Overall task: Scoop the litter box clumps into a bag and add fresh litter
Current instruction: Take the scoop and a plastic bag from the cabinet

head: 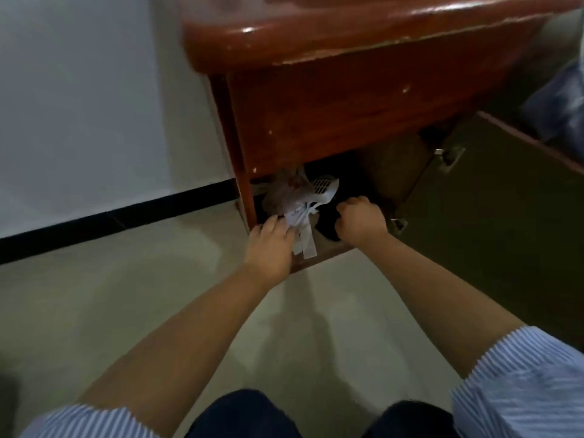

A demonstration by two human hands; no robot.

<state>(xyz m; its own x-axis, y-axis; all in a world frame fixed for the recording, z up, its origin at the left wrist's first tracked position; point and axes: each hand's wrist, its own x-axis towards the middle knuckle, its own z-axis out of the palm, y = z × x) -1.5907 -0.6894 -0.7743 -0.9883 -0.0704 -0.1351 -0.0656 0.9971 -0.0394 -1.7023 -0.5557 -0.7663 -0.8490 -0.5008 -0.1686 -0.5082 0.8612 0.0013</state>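
1. The litter scoop (322,189), white and slotted, lies in the open lower compartment of the wooden cabinet (331,121), just above and between the two hands. Only its slotted head and part of its handle show; the rest is covered by a bundle of plastic bags.
2. Its long axis runs from about 1 o'clock, where the head points into the dark of the compartment, down to about 7 o'clock, where the handle end comes toward the left hand.
3. The plastic bags (284,194), translucent and crumpled, sit at the scoop's 9 o'clock; white strips (305,238) hang from the bundle over the compartment's front edge. What they contain is too blurred to tell.
4. The left hand (271,245) reaches in at the scoop's 7 o'clock, fingertips touching the bundle and strips; whether it grips them I cannot tell.
5. The right hand (360,218), at the scoop's 4 o'clock, is clenched, knuckles up, over a dark object (327,227) whose shape is lost in shadow; whether the fingers hold it cannot be made out.
6. The cabinet door (493,197) stands open at 3 o'clock. A pale floor (126,279) and black skirting (126,216) lie at 9 o'clock. Striped sleeves (518,374) are cut off by the lower edge.
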